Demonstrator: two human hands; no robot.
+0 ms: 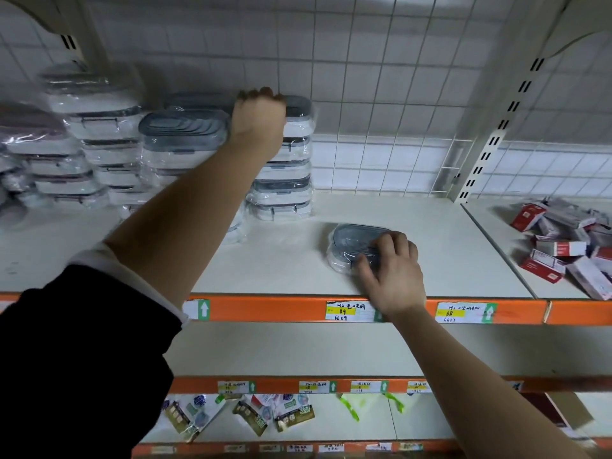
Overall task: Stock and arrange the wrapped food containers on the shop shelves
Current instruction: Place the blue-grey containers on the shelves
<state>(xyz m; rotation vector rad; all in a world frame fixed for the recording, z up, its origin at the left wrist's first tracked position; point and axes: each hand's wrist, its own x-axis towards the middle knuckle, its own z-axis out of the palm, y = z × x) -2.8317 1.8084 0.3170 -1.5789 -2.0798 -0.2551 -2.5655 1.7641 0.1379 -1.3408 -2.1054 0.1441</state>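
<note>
Left hand: reaching up to the tallest point of the rightmost stack. Fingers are curling over the far edge of the top container and gripping it; the palm is covering most of its grey lid. The forearm is crossing in front of the neighbouring stack, and a dark sleeve is showing at the elbow.

Right hand: lying over the near right part of the single container. Fingers are bending across its grey lid, with the thumb pressing at its near side, so the hand is holding it. This container is sitting flat on the shelf, alone, to the right of the stack and forward of it, not touching it.

All containers are showing clear wrap (glare is blurring the detail on the left). More piles are standing further left, some with purple lids.

Surroundings: a wire grid is backing the shelf. The orange edge strip is carrying price tags, one partly under the right wrist. In the next bay to the right, red-and-white boxes are lying in a loose heap. Below, small packets are hanging under a second orange strip.
</note>
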